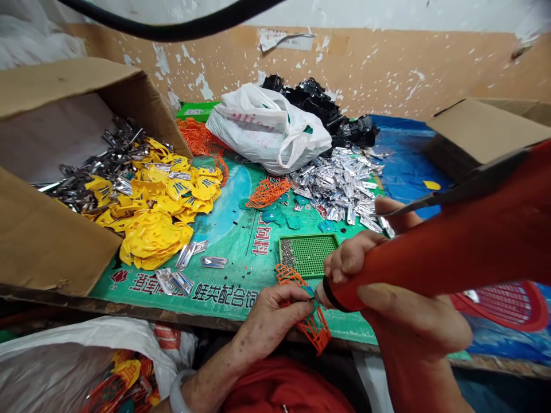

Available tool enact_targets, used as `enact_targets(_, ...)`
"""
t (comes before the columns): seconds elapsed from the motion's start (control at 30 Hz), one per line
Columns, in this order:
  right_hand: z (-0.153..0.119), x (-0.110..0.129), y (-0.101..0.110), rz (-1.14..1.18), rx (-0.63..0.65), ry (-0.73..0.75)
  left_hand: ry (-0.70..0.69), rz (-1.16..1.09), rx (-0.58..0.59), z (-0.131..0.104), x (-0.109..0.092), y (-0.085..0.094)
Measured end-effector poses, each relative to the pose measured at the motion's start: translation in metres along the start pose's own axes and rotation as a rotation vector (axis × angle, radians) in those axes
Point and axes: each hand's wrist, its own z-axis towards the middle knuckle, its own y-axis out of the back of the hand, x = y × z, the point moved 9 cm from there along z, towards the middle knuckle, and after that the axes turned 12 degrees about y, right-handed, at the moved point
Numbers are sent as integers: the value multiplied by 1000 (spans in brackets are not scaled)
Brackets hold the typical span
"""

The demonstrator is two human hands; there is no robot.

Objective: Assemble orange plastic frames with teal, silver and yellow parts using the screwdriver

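My left hand (275, 315) pinches an orange plastic lattice piece (316, 332) at the table's front edge, thumb and fingertips together. A small dark or teal bit shows by the fingertips, too small to make out. My right hand (400, 304) is wrapped round a thick red electric screwdriver (447, 241). Its black-ringed front end points down and left, close to my left fingertips; the tip is hidden by the fingers. Just behind the hands lies a green tray (316, 252) with small metal screws (287, 252) gathered along its left side.
A cardboard box (55, 241) spills yellow pieces (159, 229) at left. Silver pieces (340, 180), a white plastic bag (267, 129) and black parts (318, 97) are piled behind. A red basket (508, 307) stands at right, and an open bag (86, 355) is below left.
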Motion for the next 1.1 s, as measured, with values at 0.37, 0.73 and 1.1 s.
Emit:
enact_targets(0.37,-8,13,11,-65,-121,15,-97,62,-39,0,-6,7)
enact_targets(0.73,-2,13,41,-115,-219,74,-79,-25,-130,0,5,20)
enact_targets(1.1,-48,-5,76,-219,-247,3,-1,-60,-174,-6,4,21)
